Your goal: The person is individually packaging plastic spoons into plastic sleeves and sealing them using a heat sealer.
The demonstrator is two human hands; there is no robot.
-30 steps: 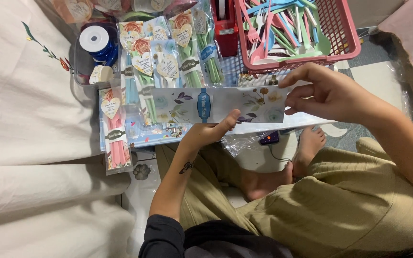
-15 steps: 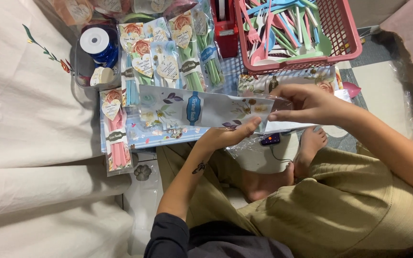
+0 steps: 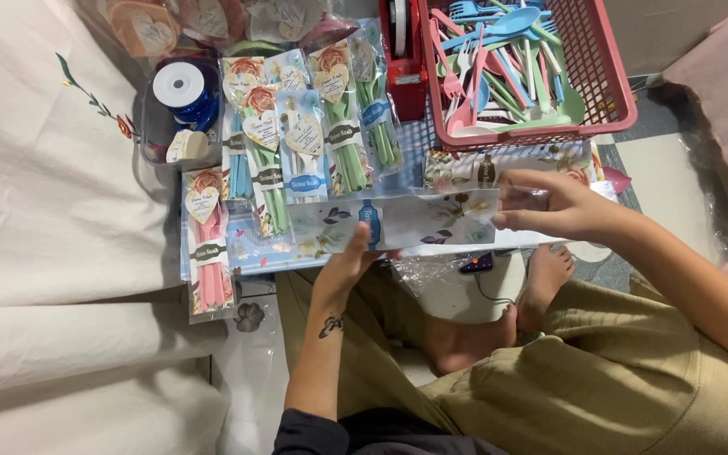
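Printed floral card strip [image 3: 398, 221]: paper, apparently under clear glossy film, though the sheen is hard to confirm. Packed cutlery sets [image 3: 297, 143]: smooth pastel plastic sealed in shiny transparent wrap with paper heart tags. Red basket [image 3: 612, 93]: moulded plastic lattice, slightly glossy. Blue ribbon spool [image 3: 183, 91]: satin-like sheen. Embroidered cloth [image 3: 35, 194]: matt cream fabric, softly creased. Trousers [image 3: 634, 388]: matt olive cloth.

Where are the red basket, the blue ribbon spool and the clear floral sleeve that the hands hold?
red basket [image 3: 612, 80], head view, on its right wall.
blue ribbon spool [image 3: 180, 86], head view, on its white top face.
clear floral sleeve [image 3: 414, 221], head view, on its middle, between the hands.
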